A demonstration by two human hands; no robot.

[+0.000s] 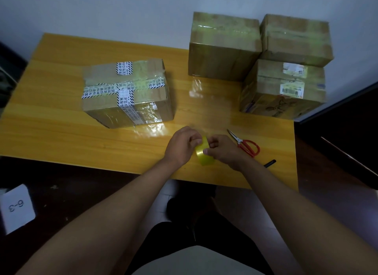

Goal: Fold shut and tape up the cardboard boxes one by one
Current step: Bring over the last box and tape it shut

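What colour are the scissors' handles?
Red, on the scissors right of the hands; head view.

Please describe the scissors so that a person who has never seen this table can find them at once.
Look at the yellow wooden table and go to its near edge on the right side. Just to the right of the two hands holding the yellow tape roll lie the scissors, flat on the table with the blades pointing away. Their red handles set them apart from the thin black pen lying nearer the edge.
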